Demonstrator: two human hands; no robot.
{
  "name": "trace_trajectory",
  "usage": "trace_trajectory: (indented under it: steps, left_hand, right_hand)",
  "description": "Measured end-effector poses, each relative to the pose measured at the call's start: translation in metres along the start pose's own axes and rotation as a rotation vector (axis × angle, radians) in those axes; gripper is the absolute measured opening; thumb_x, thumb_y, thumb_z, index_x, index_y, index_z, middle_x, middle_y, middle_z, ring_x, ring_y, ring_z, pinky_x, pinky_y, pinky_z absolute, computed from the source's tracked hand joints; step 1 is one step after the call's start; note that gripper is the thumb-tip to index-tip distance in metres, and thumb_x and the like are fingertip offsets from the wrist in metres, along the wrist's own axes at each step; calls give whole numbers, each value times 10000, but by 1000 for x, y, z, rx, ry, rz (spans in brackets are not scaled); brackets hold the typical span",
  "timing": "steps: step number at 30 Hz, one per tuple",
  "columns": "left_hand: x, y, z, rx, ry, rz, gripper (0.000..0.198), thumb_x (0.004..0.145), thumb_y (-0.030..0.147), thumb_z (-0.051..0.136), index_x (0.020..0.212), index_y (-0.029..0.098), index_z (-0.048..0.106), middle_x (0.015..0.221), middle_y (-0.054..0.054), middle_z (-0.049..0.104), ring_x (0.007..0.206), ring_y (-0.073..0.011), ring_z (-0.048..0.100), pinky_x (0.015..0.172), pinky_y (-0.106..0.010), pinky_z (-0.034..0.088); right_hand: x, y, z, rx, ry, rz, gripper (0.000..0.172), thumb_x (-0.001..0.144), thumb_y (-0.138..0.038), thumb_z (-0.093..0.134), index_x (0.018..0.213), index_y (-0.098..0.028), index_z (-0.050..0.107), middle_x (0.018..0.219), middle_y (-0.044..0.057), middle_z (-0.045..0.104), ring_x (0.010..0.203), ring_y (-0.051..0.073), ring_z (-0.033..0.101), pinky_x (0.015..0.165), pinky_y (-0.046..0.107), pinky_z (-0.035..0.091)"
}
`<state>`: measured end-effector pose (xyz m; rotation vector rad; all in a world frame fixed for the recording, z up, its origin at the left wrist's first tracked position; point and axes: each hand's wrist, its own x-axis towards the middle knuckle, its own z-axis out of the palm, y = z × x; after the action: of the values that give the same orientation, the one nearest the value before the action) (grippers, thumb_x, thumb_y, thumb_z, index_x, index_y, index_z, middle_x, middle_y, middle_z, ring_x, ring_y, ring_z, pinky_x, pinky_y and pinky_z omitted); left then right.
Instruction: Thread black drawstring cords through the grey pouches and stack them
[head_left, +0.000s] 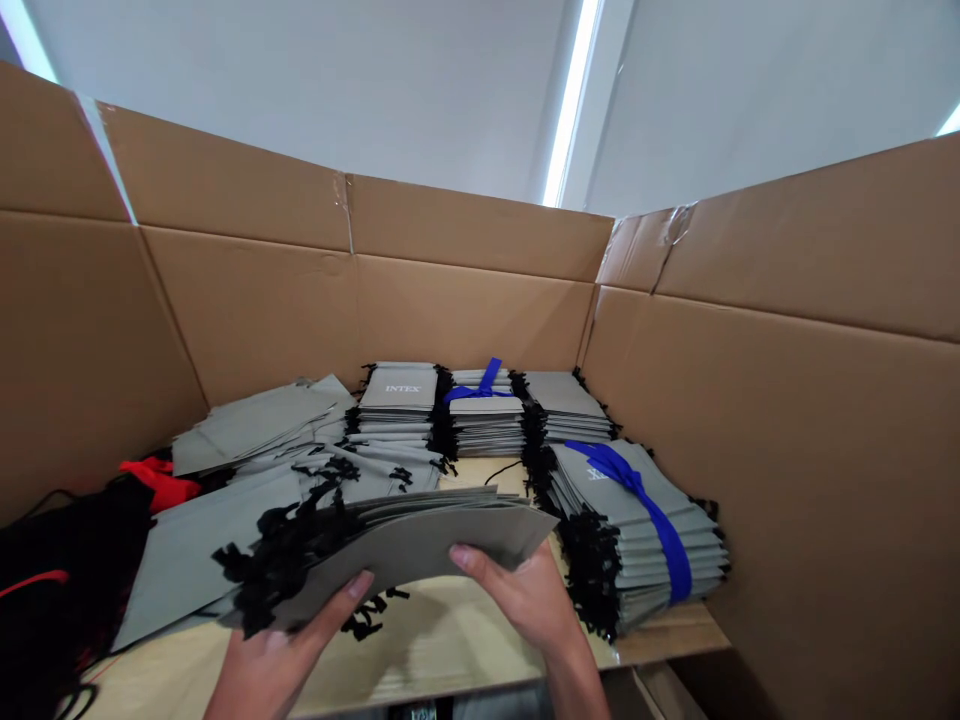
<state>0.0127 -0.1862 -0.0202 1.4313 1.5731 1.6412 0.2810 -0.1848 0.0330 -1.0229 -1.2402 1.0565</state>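
A stack of flat grey fabric pouches [442, 540] with black knotted cord ends is held up over the table, bowed between both hands. My left hand [292, 640] grips its left end near the black cords, thumb on the near face. On the right end, my right hand [517, 590] clasps the stack, its thumb also pressed on the near face. The fingers behind the stack are hidden. More loose grey pouches [217, 530] lie spread out on the left, close to my left hand. To the right stands a bundle of pouches [637, 530] tied with a blue strip.
Cardboard walls [465, 310] enclose the back and sides of the wooden tabletop [442, 640]. Along the back stand several piles, one marked INTEX [397, 390] and another with a blue tie [480, 390]. Black and red fabric [75, 560] is heaped at the left edge.
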Motion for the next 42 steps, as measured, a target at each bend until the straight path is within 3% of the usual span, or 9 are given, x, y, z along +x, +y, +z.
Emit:
trace_trajectory:
  steps: [4,9,16,25,31,34,37,42]
  left_hand:
    - [-20,-19,22,-79,-129,-141,623,605,759,923,919,228,837,925,-95,894,917,-381,869,824,-400,740]
    - [-35,-38,33,-76,-174,-141,681,617,719,949,1025,188,818,1016,-133,892,953,-385,865,896,-428,726]
    - [-30,-34,25,-99,-163,-86,585,632,697,959,929,208,838,936,-109,893,885,-372,868,853,-415,736]
    - [-36,-27,38,-126,-203,-101,621,589,784,927,870,232,890,895,-104,896,835,-372,875,786,-379,741]
    - [-24,7,31,-97,-240,-96,590,503,774,964,753,247,877,825,-101,885,767,-374,873,731,-369,740]
    - [-19,20,27,-85,-308,-91,565,511,775,959,732,260,884,816,-94,883,762,-371,872,750,-370,740]
    - [-19,16,25,-94,-352,-110,553,540,763,953,764,261,896,821,-91,885,778,-372,870,762,-377,741]
    - [-23,-14,31,-123,-289,-104,583,545,768,942,828,261,891,882,-94,893,884,-382,870,848,-401,735]
  right_hand:
    - [-16,51,-10,63,-24,167,764,576,-692,1022,1097,-180,796,1114,157,870,1050,374,823,997,526,656]
    - [-27,88,-18,67,135,198,835,504,-670,1053,1121,-187,765,1152,173,858,1098,395,804,1037,565,633]
    - [-30,93,-21,93,186,196,824,471,-584,1092,1116,-196,755,1092,144,841,1059,392,797,979,544,661]
    - [-35,98,-10,151,145,152,861,476,-626,1072,1162,-227,738,1124,138,843,1077,392,798,963,543,671]
    - [-31,94,-14,135,213,149,920,365,-623,1091,1110,-221,731,1044,117,835,993,370,794,895,503,671]
    - [-26,77,-14,124,88,85,760,471,-673,1050,995,-202,766,927,76,810,891,303,772,826,416,662]
    - [-23,66,-15,93,-36,44,650,561,-679,1018,925,-192,788,857,51,791,819,259,747,785,364,646]
    - [-24,75,-16,111,51,83,757,462,-688,1049,979,-197,794,909,79,835,857,300,778,831,426,663]
